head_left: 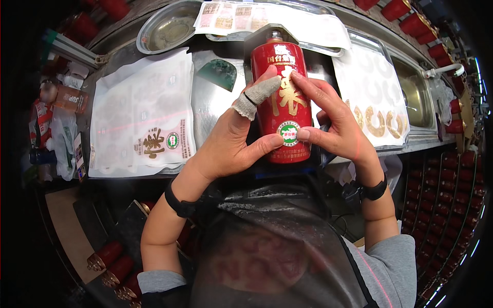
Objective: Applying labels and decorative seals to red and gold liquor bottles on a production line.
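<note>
A red bottle (268, 56) with gold characters and a round green-and-white emblem (289, 133) leans back, its neck against a dark angular support (287, 32). My left hand (226, 141) grips its left side, with a grey fabric sleeve (259, 95) on one finger and the thumb at the emblem's left edge. On the other side, my right hand (336, 115) rests its fingertips on the gold character and its thumb by the emblem's right edge. A stack of white decal sheets (133, 97) lies left of the hands. Beyond my left hand sits a dark green flat scraper (218, 73).
Behind the bottle are a metal bowl (169, 31) and more printed sheets (308, 25). Sheets with gold curved pieces (380, 120) lie at right, before a sink (418, 97) with a faucet (447, 70). Racked red bottles (441, 190) fill the lower right; bags (64, 138) hang left.
</note>
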The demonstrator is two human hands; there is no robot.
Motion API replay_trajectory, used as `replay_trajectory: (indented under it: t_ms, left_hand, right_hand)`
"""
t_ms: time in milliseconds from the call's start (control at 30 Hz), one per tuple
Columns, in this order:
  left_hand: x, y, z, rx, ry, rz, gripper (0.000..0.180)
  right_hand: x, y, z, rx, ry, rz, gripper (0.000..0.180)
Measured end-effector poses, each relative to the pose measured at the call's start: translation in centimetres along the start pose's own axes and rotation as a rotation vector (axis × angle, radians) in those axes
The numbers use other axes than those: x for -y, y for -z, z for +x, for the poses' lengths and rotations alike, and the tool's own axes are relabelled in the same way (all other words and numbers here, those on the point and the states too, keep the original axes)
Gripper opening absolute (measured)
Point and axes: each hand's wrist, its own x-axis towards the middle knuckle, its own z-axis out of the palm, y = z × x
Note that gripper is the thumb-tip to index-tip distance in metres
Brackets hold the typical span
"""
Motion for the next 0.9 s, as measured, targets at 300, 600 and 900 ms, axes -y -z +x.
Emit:
replay_trajectory:
  t_ms: [300,600,900]
  left_hand:
    - [-0.05,0.14,-0.17,-0.011,0.006,-0.001,0.078]
    - [0.18,0.62,-0.54,0.045,0.030,-0.097,0.085]
    - [0.39,0.36,-0.60,0.008,-0.021,-0.072,0.083]
  right_hand:
    - [0.44,-0.11,-0.01,0.005,-0.032,0.003,0.084]
    - [-0.08,-0.25,-0.22,0.018,-0.038,0.120,0.086]
    - [-0.21,-0.20,-0.06,0.032,-0.026,0.108,0.087]
